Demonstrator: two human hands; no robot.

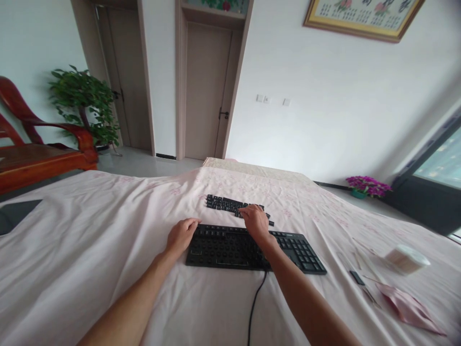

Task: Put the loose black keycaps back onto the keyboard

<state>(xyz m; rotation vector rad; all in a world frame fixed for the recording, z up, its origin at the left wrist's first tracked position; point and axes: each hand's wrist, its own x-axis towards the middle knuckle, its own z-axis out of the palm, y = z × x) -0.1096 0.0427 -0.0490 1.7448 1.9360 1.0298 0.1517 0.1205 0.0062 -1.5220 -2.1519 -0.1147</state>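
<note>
A black computer keyboard lies on the pink-patterned cloth, its left and middle parts largely stripped of keycaps. The number pad on the right and several upper-left keys are still capped. My left hand is closed at the keyboard's upper left corner, fingertips gripping its edge. Just beyond the keyboard, loose black keycaps are laid out in rows. Over the right end of those rows is my right hand, fingers bunched together among the caps; whatever they pinch is hidden. A black cable runs from the keyboard's near edge towards me.
On the right lie a clear tub of cotton swabs, a small dark-handled tool and a folded pink cloth. A dark flat object sits at the left edge. Beyond stands a wooden chair.
</note>
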